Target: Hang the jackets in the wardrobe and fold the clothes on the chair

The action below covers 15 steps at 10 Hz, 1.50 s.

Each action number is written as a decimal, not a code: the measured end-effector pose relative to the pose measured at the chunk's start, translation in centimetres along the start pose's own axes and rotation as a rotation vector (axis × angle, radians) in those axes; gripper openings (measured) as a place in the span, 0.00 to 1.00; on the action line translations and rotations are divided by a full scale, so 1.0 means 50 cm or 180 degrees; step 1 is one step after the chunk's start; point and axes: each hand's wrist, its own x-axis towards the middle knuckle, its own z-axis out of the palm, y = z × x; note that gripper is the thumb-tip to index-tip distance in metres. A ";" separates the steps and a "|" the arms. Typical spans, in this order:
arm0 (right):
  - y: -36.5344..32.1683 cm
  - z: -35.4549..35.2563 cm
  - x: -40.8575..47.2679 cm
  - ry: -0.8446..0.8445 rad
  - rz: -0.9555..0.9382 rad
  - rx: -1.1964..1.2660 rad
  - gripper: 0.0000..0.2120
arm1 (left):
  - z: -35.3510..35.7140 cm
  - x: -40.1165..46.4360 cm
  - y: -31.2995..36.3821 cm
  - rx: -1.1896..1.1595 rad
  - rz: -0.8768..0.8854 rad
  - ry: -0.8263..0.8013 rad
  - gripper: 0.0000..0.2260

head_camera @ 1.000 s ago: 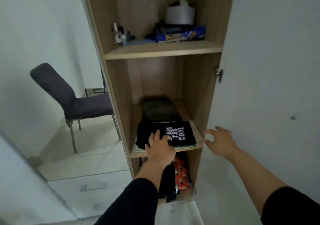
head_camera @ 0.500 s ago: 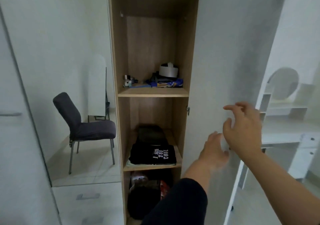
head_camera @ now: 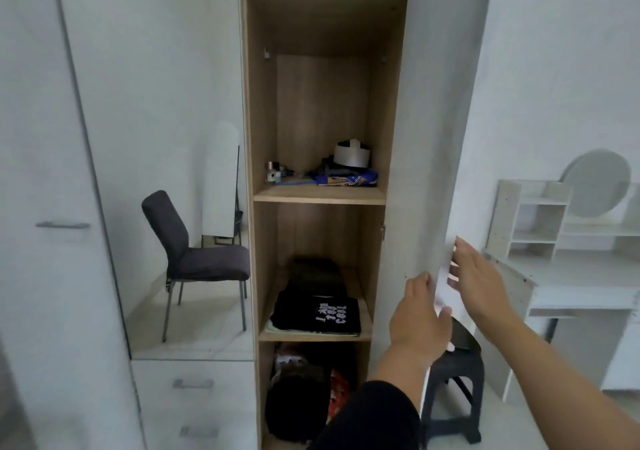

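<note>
Folded black tee [head_camera: 317, 313], white lettering up, lies flat on the wardrobe's lower shelf [head_camera: 313, 337], over another dark stack. Chair [head_camera: 194, 259] left of it is bare. Step: likely closing up. Door [head_camera: 426, 138] stands open; left hand [head_camera: 420, 321] grips its edge, right hand [head_camera: 479, 276] fingers straight, together, flat against the outer face. Next: swing door shut.
</note>
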 end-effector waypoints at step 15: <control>-0.184 0.805 0.392 -0.1854 -0.1170 -0.1845 0.25 | -0.628 0.376 -0.703 0.0755 -0.0827 -0.0334 0.31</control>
